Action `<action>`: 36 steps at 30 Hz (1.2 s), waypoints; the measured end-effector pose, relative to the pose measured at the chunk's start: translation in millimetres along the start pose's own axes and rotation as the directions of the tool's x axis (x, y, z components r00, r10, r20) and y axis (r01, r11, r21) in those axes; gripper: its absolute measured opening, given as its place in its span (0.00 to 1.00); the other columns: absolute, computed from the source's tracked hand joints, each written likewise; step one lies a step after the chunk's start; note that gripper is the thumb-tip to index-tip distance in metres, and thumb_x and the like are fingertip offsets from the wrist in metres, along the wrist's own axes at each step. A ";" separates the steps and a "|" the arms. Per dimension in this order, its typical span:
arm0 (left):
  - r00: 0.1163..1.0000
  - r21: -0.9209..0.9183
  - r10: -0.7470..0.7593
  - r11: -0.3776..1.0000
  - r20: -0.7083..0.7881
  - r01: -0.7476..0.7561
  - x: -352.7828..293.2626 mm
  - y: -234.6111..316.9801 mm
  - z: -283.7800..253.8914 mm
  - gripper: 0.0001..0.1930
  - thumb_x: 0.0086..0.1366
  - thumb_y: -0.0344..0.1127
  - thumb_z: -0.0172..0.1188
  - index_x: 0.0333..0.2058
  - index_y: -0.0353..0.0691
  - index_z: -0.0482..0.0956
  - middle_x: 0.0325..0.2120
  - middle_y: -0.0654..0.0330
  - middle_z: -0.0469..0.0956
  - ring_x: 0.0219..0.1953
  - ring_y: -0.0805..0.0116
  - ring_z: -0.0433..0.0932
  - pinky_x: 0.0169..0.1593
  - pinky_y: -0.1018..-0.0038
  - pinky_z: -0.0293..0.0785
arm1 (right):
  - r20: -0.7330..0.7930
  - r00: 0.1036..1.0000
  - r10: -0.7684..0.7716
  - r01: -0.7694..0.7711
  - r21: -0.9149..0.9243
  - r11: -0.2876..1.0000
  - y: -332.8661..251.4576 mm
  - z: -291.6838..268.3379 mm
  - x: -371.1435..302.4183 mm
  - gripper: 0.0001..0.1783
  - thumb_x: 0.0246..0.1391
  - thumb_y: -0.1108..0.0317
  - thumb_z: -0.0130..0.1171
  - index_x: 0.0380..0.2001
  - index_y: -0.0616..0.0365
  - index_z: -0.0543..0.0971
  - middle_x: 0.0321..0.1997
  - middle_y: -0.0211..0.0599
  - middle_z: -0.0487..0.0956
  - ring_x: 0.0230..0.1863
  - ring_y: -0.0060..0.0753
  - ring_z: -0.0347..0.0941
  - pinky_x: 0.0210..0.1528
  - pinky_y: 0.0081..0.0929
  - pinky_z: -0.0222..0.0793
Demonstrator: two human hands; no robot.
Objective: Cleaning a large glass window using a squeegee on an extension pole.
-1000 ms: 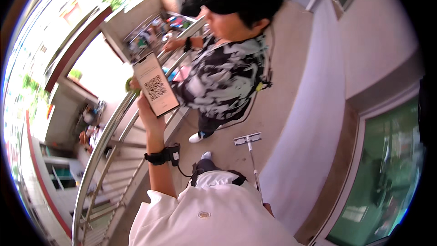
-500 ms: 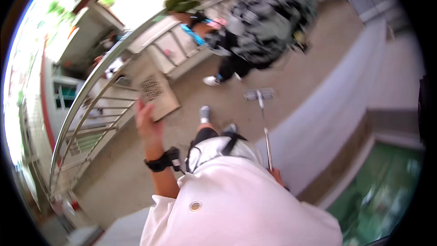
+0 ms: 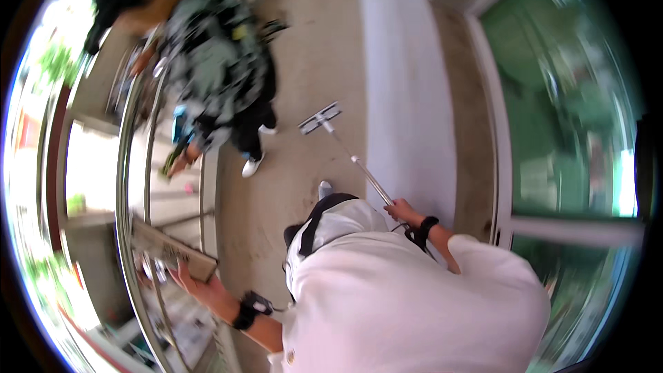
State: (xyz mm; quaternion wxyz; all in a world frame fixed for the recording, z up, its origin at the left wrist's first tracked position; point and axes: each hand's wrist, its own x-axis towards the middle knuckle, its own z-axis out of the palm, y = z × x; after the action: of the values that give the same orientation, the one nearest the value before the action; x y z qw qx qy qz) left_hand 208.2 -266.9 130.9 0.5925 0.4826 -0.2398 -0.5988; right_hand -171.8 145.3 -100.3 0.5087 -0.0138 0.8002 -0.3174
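Observation:
My right hand (image 3: 404, 212) is closed around the metal pole of a long-handled squeegee (image 3: 371, 178). The squeegee's flat rectangular head (image 3: 320, 118) points away from me over the floor. On the left my left hand (image 3: 204, 287) is stretched out, fingers apart, with nothing seen in it. Just beyond its fingers is a light brown board (image 3: 176, 252) with dark print, beside the railing; whether they touch is unclear. Both wrists wear black bands, the left one with a small box on it.
A metal railing (image 3: 123, 186) runs along the left. Ahead by it stands a person (image 3: 221, 55) in a camouflage top and dark cap, holding a green item (image 3: 168, 164). On the right are a pale wall strip (image 3: 407, 97) and large green-tinted glass panes (image 3: 552, 97).
The view has swung to the right, so the person and railing sit further left. My left hand is lower and further left. My right hand and the squeegee pole now show more fully.

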 end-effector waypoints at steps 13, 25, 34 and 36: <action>0.240 0.606 -0.632 0.775 0.737 0.180 -36.6 -224.4 249.1 0.23 0.66 0.29 0.53 0.59 0.33 0.62 0.52 0.55 0.70 0.52 0.66 0.70 0.54 0.72 0.67 | -0.184 0.982 0.041 -0.008 0.176 0.984 25.0 35.5 -36.4 0.17 0.48 0.60 0.60 0.27 0.66 0.77 0.19 0.35 0.75 0.19 0.26 0.71 0.24 0.28 0.67; -0.323 0.707 -0.730 0.675 0.602 -0.210 -295.2 -448.7 396.7 0.18 0.61 0.32 0.58 0.48 0.28 0.70 0.42 0.55 0.76 0.42 0.69 0.75 0.45 0.74 0.72 | -0.355 0.930 0.093 -0.040 0.154 0.987 89.6 129.4 -47.5 0.19 0.42 0.63 0.55 0.37 0.65 0.78 0.38 0.53 0.79 0.41 0.54 0.75 0.43 0.42 0.70; -0.415 0.523 -0.790 0.611 0.452 -0.594 -342.9 -463.2 409.7 0.22 0.63 0.44 0.55 0.39 0.25 0.73 0.27 0.51 0.79 0.25 0.66 0.80 0.24 0.73 0.75 | -0.402 0.890 0.212 -0.087 0.307 0.948 56.1 210.5 -69.0 0.17 0.44 0.65 0.56 0.38 0.63 0.79 0.39 0.52 0.79 0.43 0.53 0.75 0.44 0.42 0.70; -0.423 0.402 -0.863 0.504 0.277 -0.764 -330.2 -449.4 419.3 0.24 0.64 0.47 0.53 0.40 0.24 0.73 0.24 0.51 0.79 0.21 0.65 0.79 0.21 0.73 0.75 | -0.438 0.873 0.213 -0.065 0.328 0.943 45.8 227.9 -70.1 0.16 0.45 0.65 0.57 0.37 0.62 0.79 0.38 0.52 0.79 0.42 0.54 0.75 0.43 0.43 0.70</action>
State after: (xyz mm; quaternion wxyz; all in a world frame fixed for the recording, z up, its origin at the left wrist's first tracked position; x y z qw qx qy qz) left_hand -423.6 6.6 17.5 -0.3648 -0.0772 -0.7895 -0.4875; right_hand 63.3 93.5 -131.8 0.3187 0.1993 0.8396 -0.3921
